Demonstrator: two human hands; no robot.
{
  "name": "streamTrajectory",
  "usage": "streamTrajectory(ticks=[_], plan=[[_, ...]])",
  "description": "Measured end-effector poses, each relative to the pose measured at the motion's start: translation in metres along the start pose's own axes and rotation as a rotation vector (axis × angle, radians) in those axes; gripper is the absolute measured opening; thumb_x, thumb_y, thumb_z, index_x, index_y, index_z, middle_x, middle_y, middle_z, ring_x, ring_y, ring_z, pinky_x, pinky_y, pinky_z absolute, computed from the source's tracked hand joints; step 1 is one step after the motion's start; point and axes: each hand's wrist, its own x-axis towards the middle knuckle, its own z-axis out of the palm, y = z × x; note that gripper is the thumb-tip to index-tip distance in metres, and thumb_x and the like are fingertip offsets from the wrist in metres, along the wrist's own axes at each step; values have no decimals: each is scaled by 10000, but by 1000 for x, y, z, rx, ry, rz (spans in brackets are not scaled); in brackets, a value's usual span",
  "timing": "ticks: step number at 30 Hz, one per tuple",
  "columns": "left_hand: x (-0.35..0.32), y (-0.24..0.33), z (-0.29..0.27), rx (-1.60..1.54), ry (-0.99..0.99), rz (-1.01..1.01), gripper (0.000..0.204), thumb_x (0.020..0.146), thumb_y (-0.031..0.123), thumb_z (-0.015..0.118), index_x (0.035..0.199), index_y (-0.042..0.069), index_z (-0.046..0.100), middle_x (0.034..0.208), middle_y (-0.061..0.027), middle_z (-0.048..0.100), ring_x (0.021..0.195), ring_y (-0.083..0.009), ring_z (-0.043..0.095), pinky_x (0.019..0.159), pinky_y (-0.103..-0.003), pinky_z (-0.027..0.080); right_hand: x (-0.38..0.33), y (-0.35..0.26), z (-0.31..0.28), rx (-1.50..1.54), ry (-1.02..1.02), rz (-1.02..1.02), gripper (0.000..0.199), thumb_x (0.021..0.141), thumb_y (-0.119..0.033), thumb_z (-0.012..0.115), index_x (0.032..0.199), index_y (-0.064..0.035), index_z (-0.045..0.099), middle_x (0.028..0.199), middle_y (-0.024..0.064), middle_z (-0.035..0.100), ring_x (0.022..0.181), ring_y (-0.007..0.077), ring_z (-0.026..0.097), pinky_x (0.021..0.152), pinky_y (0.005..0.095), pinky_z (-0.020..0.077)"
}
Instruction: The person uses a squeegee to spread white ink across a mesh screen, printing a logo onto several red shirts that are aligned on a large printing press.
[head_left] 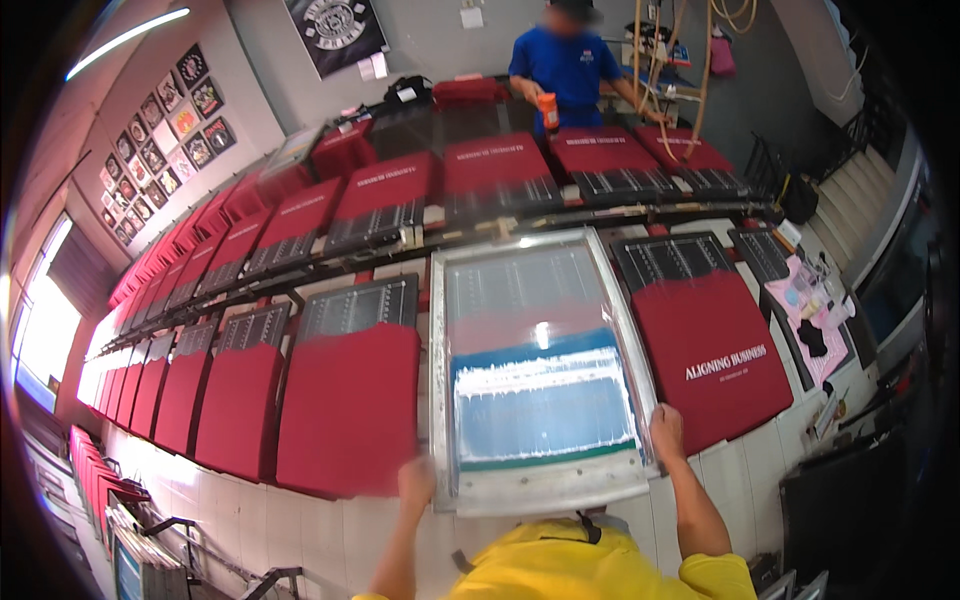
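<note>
1. The printing screen lies flat on a red shirt at the table's middle.
2. The left hand grips its corner at 7 o'clock; the right hand grips at 4 o'clock.
3. The frame looks stiff and a bit heavy. The mesh looks thin, so hold the metal edges.

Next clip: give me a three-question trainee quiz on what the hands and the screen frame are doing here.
1. True or false: both hands grip the near end of the screen frame.
2. What lies right of the frame? A) red shirt with white print B) a green towel C) a bare board
3. What does the person in blue hold?

Key:
1. True; left hand at the near-left corner, right hand on the right edge.
2. A.
3. An orange can.
</note>
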Motion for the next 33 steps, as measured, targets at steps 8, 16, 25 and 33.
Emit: streamTrajectory(ticks=[8, 16, 25, 33], plan=[[-75, 58, -51, 244, -115, 629, 401, 861, 223, 688, 1200, 11, 653, 1275, -176, 633, 1246, -352, 546, 1049, -485, 427, -97, -50, -67, -289, -344, -712, 585, 831, -234, 709, 1352, -36, 530, 1321, 196, 547, 1215, 375, 515, 1036, 450, 428], [-73, 70, -27, 367, -265, 814, 439, 715, -7, 607, 1154, -25, 618, 1263, -158, 598, 1243, -344, 528, 1015, -451, 462, -96, -76, -66, -534, -529, -872, 676, 691, -111, 762, 1323, -50, 529, 1249, 138, 551, 1181, 320, 512, 1031, 427, 421], [-57, 80, -13, 358, -184, 649, 459, 655, -28, 633, 1110, 28, 619, 1149, -133, 646, 998, -348, 642, 820, -431, 557, -84, -68, -48, -417, -283, -856, 219, 625, 5, 664, 817, -39, 568, 896, 115, 606, 897, 338, 609, 771, 436, 502], [-68, 47, 6, 351, -26, 832, 494, 596, -67, 651, 1082, 24, 630, 1164, -113, 661, 1094, -296, 657, 839, -371, 576, -101, -49, -35, -345, -191, -899, 304, 679, 19, 615, 982, 30, 620, 1006, 150, 631, 944, 323, 617, 826, 411, 514]])
